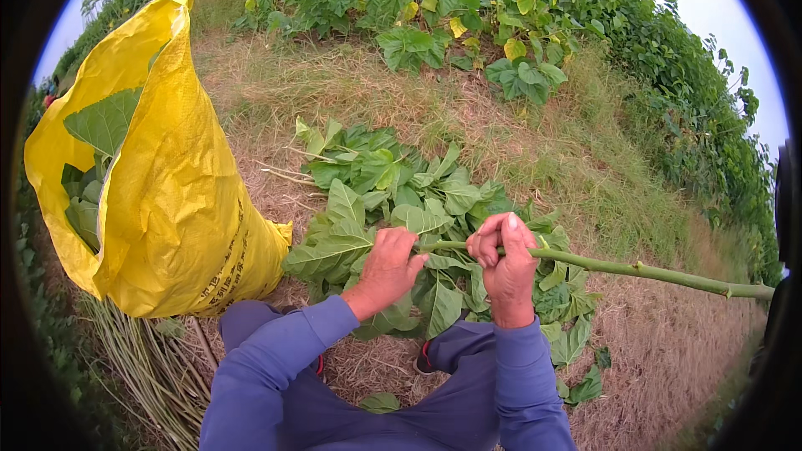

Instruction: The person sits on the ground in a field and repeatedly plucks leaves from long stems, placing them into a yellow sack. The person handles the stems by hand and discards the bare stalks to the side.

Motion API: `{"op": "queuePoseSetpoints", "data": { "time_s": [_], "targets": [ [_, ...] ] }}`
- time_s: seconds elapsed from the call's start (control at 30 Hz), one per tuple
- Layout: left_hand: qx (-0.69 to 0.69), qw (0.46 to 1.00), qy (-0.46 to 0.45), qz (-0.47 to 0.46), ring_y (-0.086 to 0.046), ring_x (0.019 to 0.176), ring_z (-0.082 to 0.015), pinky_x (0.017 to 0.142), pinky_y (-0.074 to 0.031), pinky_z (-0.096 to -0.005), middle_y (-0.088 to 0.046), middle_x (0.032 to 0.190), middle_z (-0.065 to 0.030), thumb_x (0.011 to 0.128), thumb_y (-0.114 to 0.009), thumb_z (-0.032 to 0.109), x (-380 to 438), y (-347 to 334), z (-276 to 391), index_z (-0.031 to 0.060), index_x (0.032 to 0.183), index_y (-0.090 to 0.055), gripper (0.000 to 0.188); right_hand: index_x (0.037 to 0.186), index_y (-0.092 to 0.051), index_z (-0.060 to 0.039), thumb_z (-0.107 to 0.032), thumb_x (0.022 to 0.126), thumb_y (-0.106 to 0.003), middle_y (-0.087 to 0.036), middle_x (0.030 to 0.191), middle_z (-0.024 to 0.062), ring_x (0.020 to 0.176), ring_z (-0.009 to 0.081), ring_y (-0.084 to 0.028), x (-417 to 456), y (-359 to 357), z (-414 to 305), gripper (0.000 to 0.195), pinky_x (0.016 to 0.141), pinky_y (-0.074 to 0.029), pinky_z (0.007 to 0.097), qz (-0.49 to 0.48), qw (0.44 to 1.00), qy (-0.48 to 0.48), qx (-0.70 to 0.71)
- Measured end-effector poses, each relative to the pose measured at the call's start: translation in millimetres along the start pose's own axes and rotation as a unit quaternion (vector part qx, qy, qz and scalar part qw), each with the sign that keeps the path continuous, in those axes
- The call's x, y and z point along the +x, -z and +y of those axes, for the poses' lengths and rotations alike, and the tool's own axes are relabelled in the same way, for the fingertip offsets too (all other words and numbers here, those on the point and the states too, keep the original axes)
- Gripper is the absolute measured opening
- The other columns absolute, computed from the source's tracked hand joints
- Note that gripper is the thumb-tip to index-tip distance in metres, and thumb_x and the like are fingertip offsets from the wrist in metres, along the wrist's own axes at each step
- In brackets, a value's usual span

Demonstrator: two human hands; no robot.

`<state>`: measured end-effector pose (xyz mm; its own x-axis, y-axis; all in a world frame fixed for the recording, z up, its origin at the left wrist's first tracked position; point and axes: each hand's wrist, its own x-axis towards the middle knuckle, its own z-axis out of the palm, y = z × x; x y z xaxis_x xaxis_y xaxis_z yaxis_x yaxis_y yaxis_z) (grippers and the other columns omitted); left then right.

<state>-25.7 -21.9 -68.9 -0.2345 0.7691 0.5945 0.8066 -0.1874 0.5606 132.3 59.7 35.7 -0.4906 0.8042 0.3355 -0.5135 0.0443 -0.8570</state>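
Note:
A long green branch [626,268], mulberry by the look of its leaves, runs across in front of me and out to the right edge. My right hand [506,263] is closed around it, and its stretch to the right is bare with small nubs. Closer to its leafy end, my left hand [388,269] grips the branch; the fingers' undersides are hidden. Large leaves [338,250] spread left of that hand. Below both hands lies a heap of cut green leaves [460,191] on the ground between and beyond my feet.
At left stands a yellow woven sack [182,194], its mouth open, with leaves [106,119] inside; it bears printed writing. Stripped stems [141,357] lie beside it. Dry grass [658,351] covers the ground. Leafy plants [413,6] border the far side.

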Motion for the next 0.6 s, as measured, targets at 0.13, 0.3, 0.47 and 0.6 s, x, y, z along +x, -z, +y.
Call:
{"op": "queuePoseSetpoints", "data": {
  "time_s": [0.13, 0.3, 0.47, 0.6],
  "targets": [
    [0.018, 0.999, 0.014, -0.037, -0.051, 0.096, -0.0361, 0.085, -0.044, -0.0446, -0.058, 0.099, -0.0183, 0.081, -0.070, 0.016, -16, -5, -5, -0.0013, 0.100, -0.056, 0.029, 0.082, -0.054, -0.0003, -0.031, 0.104, -0.040, -0.037, 0.051, -0.0004, 0.046, 0.0094, -0.033, 3, 3, 7, 0.040, 0.053, -0.037, 0.0276, 0.081, 0.996, -0.023, -0.020],
    [0.023, 0.992, 0.062, -0.107, -0.054, 0.087, -0.0341, 0.079, -0.044, -0.0445, -0.061, 0.088, -0.0153, 0.085, -0.067, 0.021, -26, -12, -4, 0.0010, 0.095, -0.060, 0.023, 0.081, -0.052, -0.0023, -0.034, 0.104, -0.041, -0.036, 0.052, -0.0010, 0.046, 0.0087, -0.032, 3, 0, 13, 0.040, 0.050, -0.036, 0.0271, 0.129, 0.991, -0.028, -0.020],
    [0.019, 0.983, 0.109, -0.146, -0.057, 0.076, -0.0363, 0.072, -0.046, -0.0464, -0.062, 0.077, -0.0165, 0.091, -0.061, 0.028, -32, -21, -2, 0.0021, 0.088, -0.062, 0.026, 0.081, -0.050, -0.0049, -0.038, 0.104, -0.041, -0.034, 0.049, -0.0011, 0.042, 0.0105, -0.031, 3, 0, 22, 0.041, 0.049, -0.038, 0.0291, 0.144, 0.988, -0.051, -0.037],
    [-0.062, 0.954, 0.228, -0.186, -0.059, 0.069, -0.0426, 0.066, -0.046, -0.0513, -0.061, 0.070, -0.0217, 0.093, -0.055, 0.031, -32, -29, -3, -0.0005, 0.078, -0.061, 0.036, 0.080, -0.050, -0.0034, -0.039, 0.102, -0.046, -0.036, 0.054, -0.0020, 0.046, 0.0081, -0.033, 3, 1, 29, 0.042, 0.048, -0.033, 0.0257, 0.150, 0.987, -0.053, -0.029]
  ]
}}
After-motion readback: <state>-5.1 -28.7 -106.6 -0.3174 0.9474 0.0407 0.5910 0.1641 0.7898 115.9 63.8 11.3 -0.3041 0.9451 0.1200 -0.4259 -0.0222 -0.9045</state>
